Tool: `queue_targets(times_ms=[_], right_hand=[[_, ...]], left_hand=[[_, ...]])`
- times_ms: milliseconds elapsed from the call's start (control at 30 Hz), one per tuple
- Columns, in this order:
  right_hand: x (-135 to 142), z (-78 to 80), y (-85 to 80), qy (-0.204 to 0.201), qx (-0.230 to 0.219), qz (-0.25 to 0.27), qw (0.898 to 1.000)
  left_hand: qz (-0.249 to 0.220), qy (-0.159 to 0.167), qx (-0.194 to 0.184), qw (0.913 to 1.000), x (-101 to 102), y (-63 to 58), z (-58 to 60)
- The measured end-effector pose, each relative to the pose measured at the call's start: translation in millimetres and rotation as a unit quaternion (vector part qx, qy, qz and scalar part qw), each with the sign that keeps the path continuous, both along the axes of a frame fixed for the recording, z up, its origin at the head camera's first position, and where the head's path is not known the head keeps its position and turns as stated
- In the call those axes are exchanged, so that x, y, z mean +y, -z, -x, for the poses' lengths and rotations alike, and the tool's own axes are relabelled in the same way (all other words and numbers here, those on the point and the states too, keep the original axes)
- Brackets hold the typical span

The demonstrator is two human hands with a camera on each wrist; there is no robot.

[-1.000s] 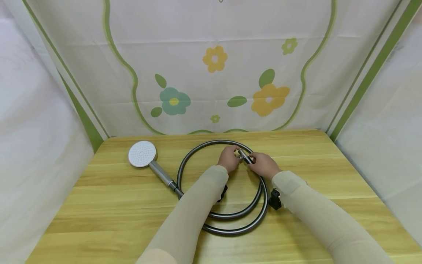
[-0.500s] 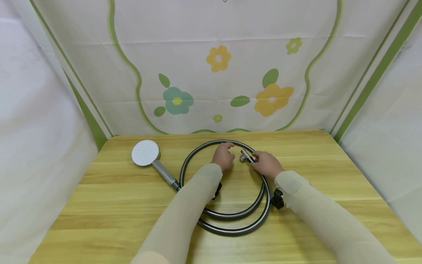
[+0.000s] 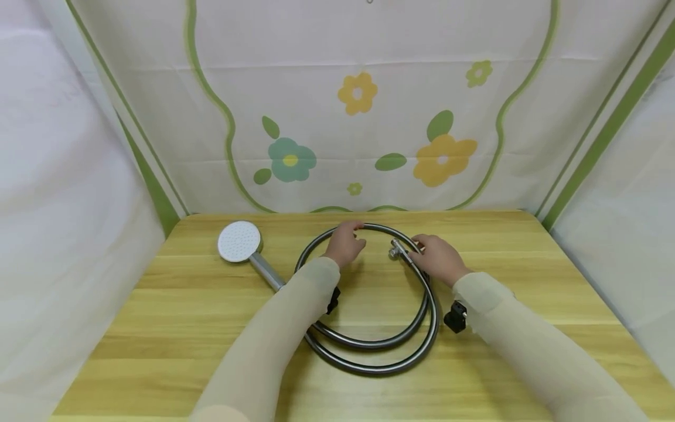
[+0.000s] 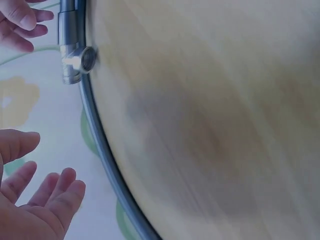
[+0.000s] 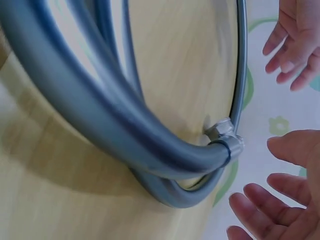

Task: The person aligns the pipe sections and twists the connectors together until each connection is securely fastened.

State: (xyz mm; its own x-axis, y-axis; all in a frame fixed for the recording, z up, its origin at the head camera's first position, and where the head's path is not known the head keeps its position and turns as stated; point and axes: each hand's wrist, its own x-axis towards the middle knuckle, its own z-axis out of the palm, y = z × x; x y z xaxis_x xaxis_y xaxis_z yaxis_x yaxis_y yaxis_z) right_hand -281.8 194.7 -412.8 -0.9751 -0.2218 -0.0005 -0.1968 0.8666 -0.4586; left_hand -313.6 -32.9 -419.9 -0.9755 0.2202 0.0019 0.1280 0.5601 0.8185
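Observation:
A grey metallic shower hose [image 3: 378,370] lies coiled on the wooden tabletop. At its upper right end is a silvery metal fitting [image 3: 394,251] with a short side stub, also plain in the left wrist view. My right hand [image 3: 440,259] hovers just right of that end, its fingers spread and apart from the hose in the right wrist view [image 5: 290,200]. Over the far left of the coil is my left hand [image 3: 345,245], fingers loosely bent with nothing in them. Left of the coil lies a hand shower [image 3: 239,241] with a white face; my left sleeve hides where its handle meets the hose.
The wooden table [image 3: 158,351] reaches back to a white curtain [image 3: 316,41] printed with flowers and leaves. More white fabric [image 3: 68,176] hangs along both sides. A small black camera [image 3: 456,316] sits at my right wrist, another at the left.
My left hand has let go of the metal fitting and moved left. My right hand has released the hose end and drawn slightly right. The hose end now rests along the coil.

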Motion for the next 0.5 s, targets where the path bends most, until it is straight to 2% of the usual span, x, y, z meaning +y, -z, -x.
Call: queue_targets(times_ms=[167,500], right_hand=[[4,-3.6,-5.0,-0.006,0.012,0.007,1.0],[9,-11.9,-15.4,-0.012,0.045,-0.004,0.999]], left_hand=[[0.013,0.001,0.01,0.9999,-15,-7.7,-4.1],[0.075,0.003,0.061,0.9953,-47,-29.0,-14.0]])
